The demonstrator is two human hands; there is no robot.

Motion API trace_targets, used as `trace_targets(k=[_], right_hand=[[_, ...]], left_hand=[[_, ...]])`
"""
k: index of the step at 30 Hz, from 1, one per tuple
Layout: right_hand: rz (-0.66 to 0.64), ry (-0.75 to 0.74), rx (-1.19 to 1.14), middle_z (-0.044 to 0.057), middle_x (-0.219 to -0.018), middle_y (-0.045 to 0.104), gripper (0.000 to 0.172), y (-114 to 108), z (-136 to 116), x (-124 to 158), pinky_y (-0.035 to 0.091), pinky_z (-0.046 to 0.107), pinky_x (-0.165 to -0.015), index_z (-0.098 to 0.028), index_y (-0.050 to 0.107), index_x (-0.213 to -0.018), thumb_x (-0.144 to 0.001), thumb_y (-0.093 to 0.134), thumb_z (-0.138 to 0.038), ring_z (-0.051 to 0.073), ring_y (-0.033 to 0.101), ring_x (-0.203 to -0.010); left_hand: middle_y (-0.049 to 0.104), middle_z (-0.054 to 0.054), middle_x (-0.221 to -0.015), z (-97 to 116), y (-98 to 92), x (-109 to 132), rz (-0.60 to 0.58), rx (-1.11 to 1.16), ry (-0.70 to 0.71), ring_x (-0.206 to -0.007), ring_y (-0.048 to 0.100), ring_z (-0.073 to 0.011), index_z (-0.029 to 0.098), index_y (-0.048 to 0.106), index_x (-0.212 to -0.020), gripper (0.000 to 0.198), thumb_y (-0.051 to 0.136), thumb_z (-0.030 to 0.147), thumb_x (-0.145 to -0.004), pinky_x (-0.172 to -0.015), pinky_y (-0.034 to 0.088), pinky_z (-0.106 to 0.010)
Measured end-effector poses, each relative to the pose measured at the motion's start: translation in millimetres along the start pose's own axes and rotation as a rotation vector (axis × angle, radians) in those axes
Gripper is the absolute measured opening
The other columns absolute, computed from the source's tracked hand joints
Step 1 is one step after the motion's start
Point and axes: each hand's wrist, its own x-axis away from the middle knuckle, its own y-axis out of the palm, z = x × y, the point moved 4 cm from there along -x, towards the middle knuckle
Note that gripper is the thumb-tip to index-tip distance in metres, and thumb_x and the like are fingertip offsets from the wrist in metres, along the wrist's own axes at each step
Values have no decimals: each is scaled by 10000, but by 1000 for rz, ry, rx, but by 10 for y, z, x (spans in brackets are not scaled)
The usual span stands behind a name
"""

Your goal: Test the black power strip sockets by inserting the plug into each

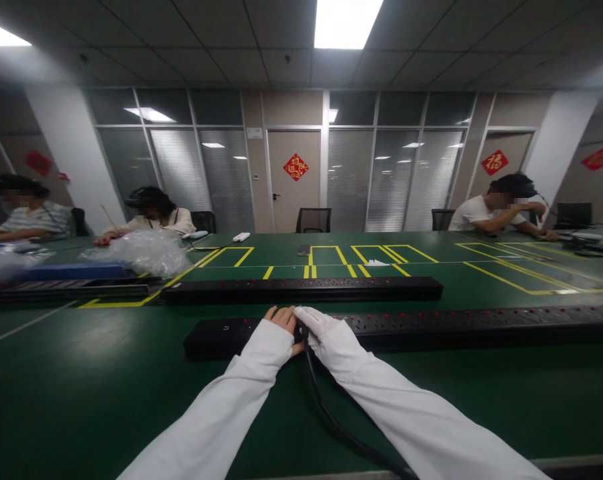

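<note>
A long black power strip [411, 331] with red-marked sockets lies across the green table in front of me. My left hand [281, 320] is bare and rests on the strip near its left part, fingers over the top and thumb at the near side. Right beside it, my right hand [317, 328], in a white glove, is closed round the end of a black cable [326, 413] at the strip. The cable runs down toward the table's near edge. The plug or connector itself is mostly hidden by my fingers.
Behind lies a second black strip [301, 289]. Yellow tape outlines [326, 248] mark the green table [106, 373]. Clear plastic bags [154, 253] and a blue item [76, 271] lie at the left. Three people sit across the table, one at the right and two at the left.
</note>
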Motion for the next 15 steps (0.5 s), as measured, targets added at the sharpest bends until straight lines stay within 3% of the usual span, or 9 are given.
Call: trace_targets(k=[6, 10, 15], right_hand=[[88, -92, -64, 42, -1348, 453, 579, 7, 9, 19, 410, 289, -988, -225, 361, -1361, -792, 401, -127, 144, 476, -1178], [114, -125, -73, 44, -1372, 423, 616, -35, -14, 43, 432, 293, -968, -225, 307, -1389, -789, 400, -122, 152, 473, -1184], [131, -63, -12, 31, -1364, 435, 639, -96, -41, 72, 477, 310, -914, -253, 256, -1409, -793, 412, -189, 183, 535, -1109]], left_hand=[[558, -149, -1186, 53, 23, -33, -143, 81, -69, -1103, 488, -281, 117, 473, -1205, 559, 560, 426, -746, -967, 315, -441], [544, -149, -1212, 50, 33, -34, -135, 104, -105, -1124, 474, -290, 107, 470, -1214, 591, 580, 431, -731, -972, 316, -442], [525, -143, -1247, 51, 56, -17, -131, 105, -106, -1130, 474, -289, 130, 449, -1247, 606, 590, 404, -725, -970, 323, -431]])
